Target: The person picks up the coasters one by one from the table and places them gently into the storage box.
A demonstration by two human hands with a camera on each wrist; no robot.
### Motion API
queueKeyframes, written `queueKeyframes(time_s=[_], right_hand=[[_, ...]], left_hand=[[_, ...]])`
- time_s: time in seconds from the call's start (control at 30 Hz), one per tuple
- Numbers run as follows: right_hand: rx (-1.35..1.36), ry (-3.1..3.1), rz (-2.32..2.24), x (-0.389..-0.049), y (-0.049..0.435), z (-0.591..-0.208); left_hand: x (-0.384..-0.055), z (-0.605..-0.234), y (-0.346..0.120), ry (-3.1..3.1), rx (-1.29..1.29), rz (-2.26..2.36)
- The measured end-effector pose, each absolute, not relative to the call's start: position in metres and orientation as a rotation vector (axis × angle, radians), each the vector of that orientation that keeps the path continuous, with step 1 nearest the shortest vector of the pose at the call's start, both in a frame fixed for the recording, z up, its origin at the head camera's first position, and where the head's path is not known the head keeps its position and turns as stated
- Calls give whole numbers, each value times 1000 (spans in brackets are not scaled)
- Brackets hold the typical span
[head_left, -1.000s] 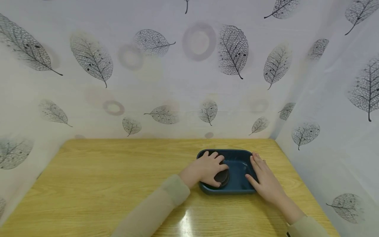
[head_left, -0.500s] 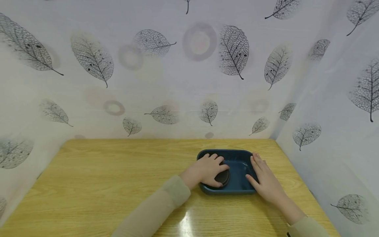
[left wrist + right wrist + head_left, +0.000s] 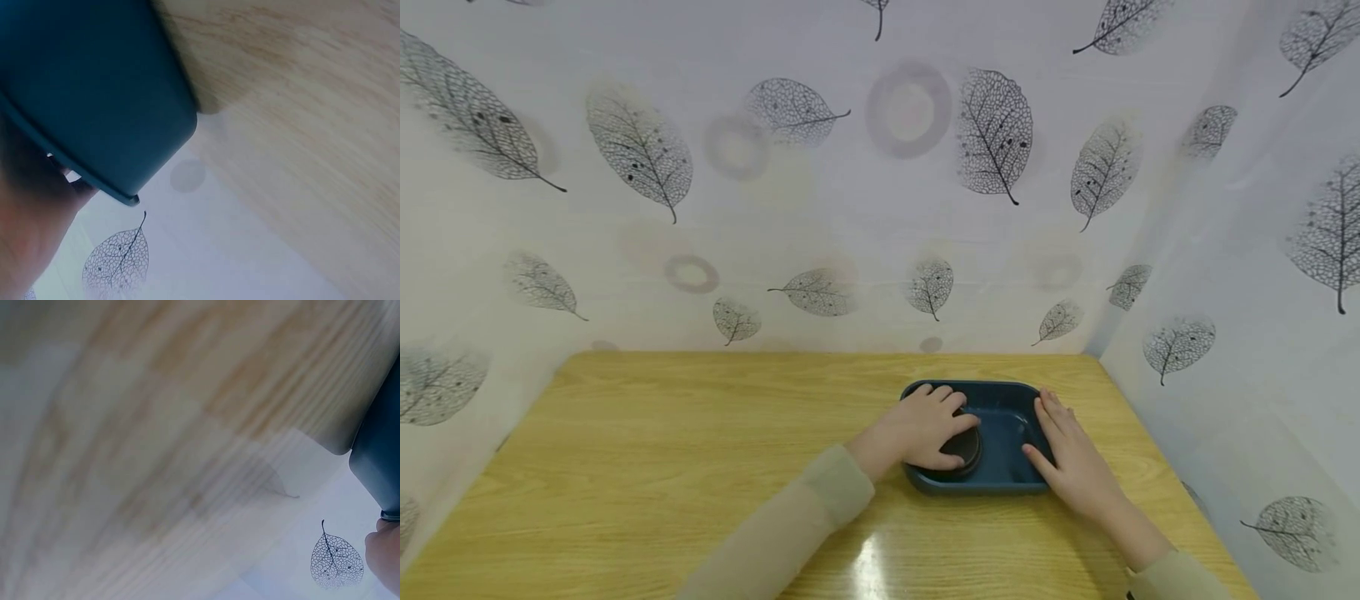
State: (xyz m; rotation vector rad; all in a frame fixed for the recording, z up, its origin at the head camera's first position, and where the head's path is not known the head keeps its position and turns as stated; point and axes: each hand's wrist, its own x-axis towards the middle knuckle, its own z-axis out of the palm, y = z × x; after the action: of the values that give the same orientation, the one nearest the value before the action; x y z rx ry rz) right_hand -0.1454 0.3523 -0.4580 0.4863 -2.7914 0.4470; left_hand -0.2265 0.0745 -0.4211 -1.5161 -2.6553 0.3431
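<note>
A dark blue, rounded rectangular tub [image 3: 1011,487] stands on the table toward the right. Inside its left end lies a dark, round, disc-shaped thing [image 3: 970,454], mostly covered by my left hand [image 3: 928,427]. That hand reaches over the left rim and grips the disc, thumb at the near side and fingers spread across the far side. My right hand [image 3: 1075,462] rests along the right rim with straight fingers, its thumb over the inside. In the left wrist view the tub's outer wall [image 3: 106,94] fills the upper left; the disc is hidden there.
The yellow wood-grain table [image 3: 700,450] reaches out to the left of the tub. A pale leaf-patterned sheet [image 3: 850,192] rises behind the table, and another stretch of it [image 3: 1240,400] runs close along the right side.
My left hand shifts very slightly to the left, and a little more of the disc's near edge shows. The right hand and the tub stay in place; the view tilts a touch.
</note>
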Motion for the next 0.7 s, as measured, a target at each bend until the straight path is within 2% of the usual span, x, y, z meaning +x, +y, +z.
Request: queueKeyframes(time_s=[0.7], right_hand=[[536,-2792,335,-147,348,-449]], left_hand=[[-228,-400,17,-2684,-1473,70]])
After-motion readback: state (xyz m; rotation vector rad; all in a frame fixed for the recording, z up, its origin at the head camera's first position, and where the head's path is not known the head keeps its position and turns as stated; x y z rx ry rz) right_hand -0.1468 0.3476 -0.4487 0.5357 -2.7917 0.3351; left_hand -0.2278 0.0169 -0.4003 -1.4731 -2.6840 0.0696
